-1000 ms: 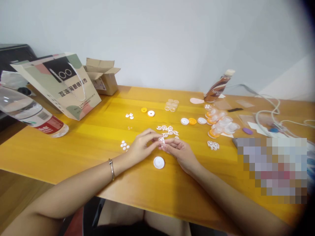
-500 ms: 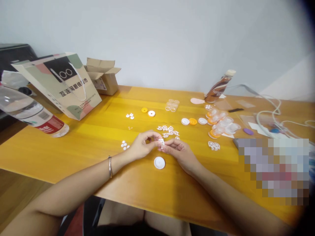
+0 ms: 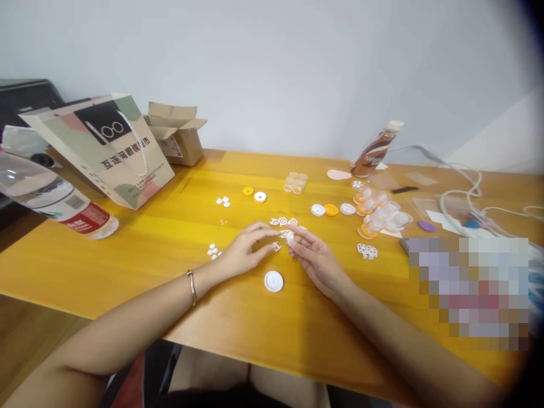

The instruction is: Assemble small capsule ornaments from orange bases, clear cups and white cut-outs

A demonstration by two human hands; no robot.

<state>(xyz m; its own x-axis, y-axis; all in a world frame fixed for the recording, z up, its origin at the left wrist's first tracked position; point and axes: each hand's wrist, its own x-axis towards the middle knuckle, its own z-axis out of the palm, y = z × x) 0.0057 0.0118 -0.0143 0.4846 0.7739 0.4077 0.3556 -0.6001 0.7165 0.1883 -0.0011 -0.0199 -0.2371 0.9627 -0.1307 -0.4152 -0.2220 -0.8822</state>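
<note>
My left hand [image 3: 247,247] is open, thumb and fingertips apart. By its thumb tip is a small white spoked piece [image 3: 276,246]; I cannot tell whether the thumb touches it. Between the thumb and fingers of my right hand [image 3: 317,258] is a small, shiny whitish piece [image 3: 290,238], its exact shape unclear. Just beyond both hands lie several white wheel-shaped cutout pieces [image 3: 282,221], partly covered by the fingers. Nearer to me, a round white disc with a raised rim [image 3: 273,281] rests flat on the table [image 3: 238,317].
Small white caps [image 3: 213,249] and pegged discs [image 3: 223,201] lie to the left. Clear rings [image 3: 294,182] sit farther back. Clear-and-orange parts [image 3: 385,215], a brown drink bottle [image 3: 374,150] and cables are rightward. A paper bag [image 3: 127,164] and large bottle [image 3: 80,209] stand left.
My hands have drawn apart from the white piece they were pinching together. The left fingers have opened, while the right hand now holds a small whitish piece slightly farther right.
</note>
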